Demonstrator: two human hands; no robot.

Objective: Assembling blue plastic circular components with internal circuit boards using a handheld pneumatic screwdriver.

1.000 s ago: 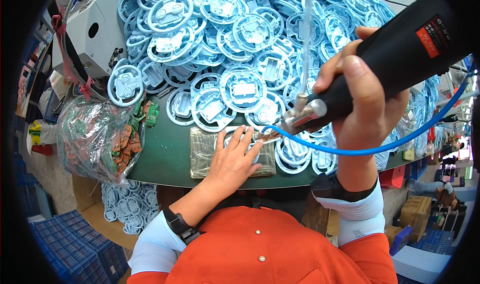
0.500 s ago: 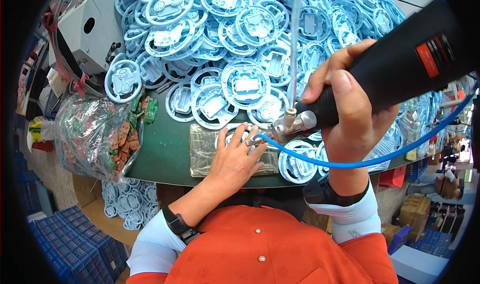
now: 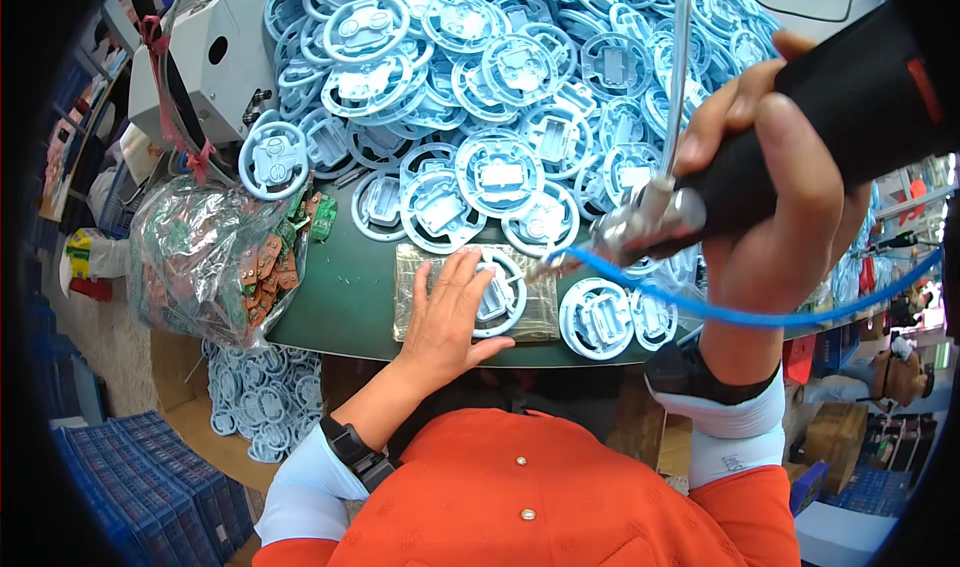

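A pale blue toy steering-wheel part [image 3: 514, 289] lies on a flat block wrapped in clear tape [image 3: 545, 317] at the table's near edge. My left hand [image 3: 442, 317] rests on the wheel's left side, fingers stretched out and thumb apart. Closed around a black power screwdriver [image 3: 745, 182] is my right hand [image 3: 795, 202], slightly blurred. The tool's metal nose [image 3: 640, 229] points left and down toward the wheel's right rim; whether its tip touches cannot be made out. A blue hose [image 3: 770, 319] and a clear feed tube [image 3: 680, 77] join the nose.
A large heap of similar wheel parts [image 3: 520, 67] covers the far table. Two more wheels [image 3: 597, 319] lie right of the block. At left sit a clear bag of small circuit boards [image 3: 215, 267] and a grey machine [image 3: 225, 57]. Blue crates [image 3: 150, 477] stand on the floor.
My right hand has drawn the screwdriver rightward, away from the wheel's middle. My left hand has shifted left on the wheel, uncovering more of it. The whole view has moved slightly.
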